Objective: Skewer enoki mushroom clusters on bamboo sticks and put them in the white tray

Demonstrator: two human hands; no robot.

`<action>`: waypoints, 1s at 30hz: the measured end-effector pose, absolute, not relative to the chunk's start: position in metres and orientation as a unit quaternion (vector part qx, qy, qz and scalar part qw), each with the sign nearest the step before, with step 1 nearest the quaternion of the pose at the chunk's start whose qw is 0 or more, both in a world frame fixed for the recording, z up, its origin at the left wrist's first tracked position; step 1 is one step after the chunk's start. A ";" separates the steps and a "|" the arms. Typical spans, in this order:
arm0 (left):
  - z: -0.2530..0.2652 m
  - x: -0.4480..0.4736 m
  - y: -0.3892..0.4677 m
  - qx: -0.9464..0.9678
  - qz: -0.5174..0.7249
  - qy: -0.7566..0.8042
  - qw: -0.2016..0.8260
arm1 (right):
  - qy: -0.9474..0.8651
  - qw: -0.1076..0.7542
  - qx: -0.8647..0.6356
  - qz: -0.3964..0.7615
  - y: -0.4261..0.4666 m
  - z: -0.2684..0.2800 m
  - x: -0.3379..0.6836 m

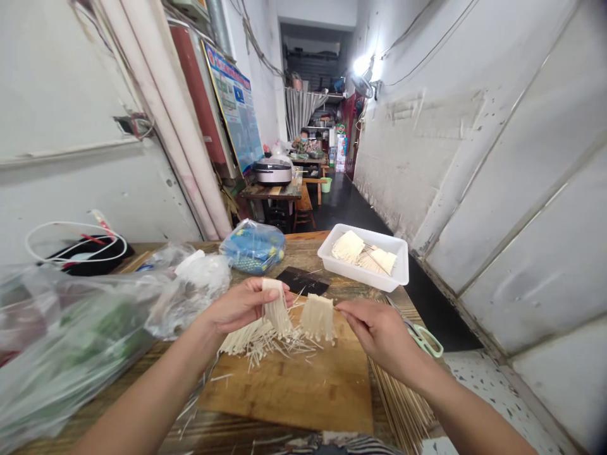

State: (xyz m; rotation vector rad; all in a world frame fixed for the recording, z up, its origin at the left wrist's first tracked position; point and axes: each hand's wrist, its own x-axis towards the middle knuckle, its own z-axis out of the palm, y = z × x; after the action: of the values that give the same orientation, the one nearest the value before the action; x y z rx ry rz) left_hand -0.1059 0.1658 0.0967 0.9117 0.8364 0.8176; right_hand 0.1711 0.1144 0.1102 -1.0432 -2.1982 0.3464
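Observation:
Between the thumb and fingers of my left hand (251, 302) hangs a flat bunch of enoki mushrooms (277, 316), heads down. My right hand (377, 325) is closed on the end of a skewer, mostly hidden by the fingers. Threaded on that skewer is a second enoki bunch (317, 317), just right of the first and apart from it. Under both hands lies a wooden cutting board (294, 392), with loose enoki (251, 341) heaped on its far left part. Beside my right forearm are many bare bamboo skewers (401, 398) and green-handled scissors (427, 339).
At the far right of the table stands a white plastic tray (402, 265) with skewered enoki inside. A blue bagged bundle (253, 246), a dark flat sheet (303, 281) and crumpled clear bags (190, 294) lie beyond the board. A large plastic bag of greens (95, 341) covers the left side.

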 end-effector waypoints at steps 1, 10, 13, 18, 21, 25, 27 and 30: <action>0.096 -0.106 0.166 0.416 0.372 0.379 0.738 | -0.843 0.334 -0.400 0.134 0.114 0.111 0.171; 0.099 -0.102 0.164 0.421 0.376 0.390 0.727 | -0.848 0.320 -0.398 0.142 0.114 0.114 0.173; 0.102 -0.099 0.163 0.443 0.374 0.400 0.709 | -0.851 0.314 -0.395 0.143 0.114 0.115 0.175; 0.104 -0.095 0.165 0.495 0.367 0.405 0.675 | -0.852 0.299 -0.405 0.146 0.114 0.117 0.179; 0.105 -0.092 0.166 0.535 0.351 0.403 0.655 | -0.854 0.292 -0.403 0.149 0.114 0.118 0.181; 0.105 -0.090 0.167 0.567 0.342 0.398 0.635 | -0.850 0.292 -0.414 0.144 0.114 0.119 0.182; 0.105 -0.089 0.167 0.580 0.340 0.398 0.625 | -0.847 0.290 -0.421 0.144 0.114 0.119 0.182; 0.106 -0.087 0.166 0.601 0.346 0.403 0.597 | -0.843 0.293 -0.428 0.142 0.115 0.119 0.182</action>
State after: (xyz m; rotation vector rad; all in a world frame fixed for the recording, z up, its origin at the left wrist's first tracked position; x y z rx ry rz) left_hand -0.0869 0.1662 0.1055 1.3956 0.9349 0.8034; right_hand 0.1819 0.1146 0.1192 -1.1408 -2.2463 0.3775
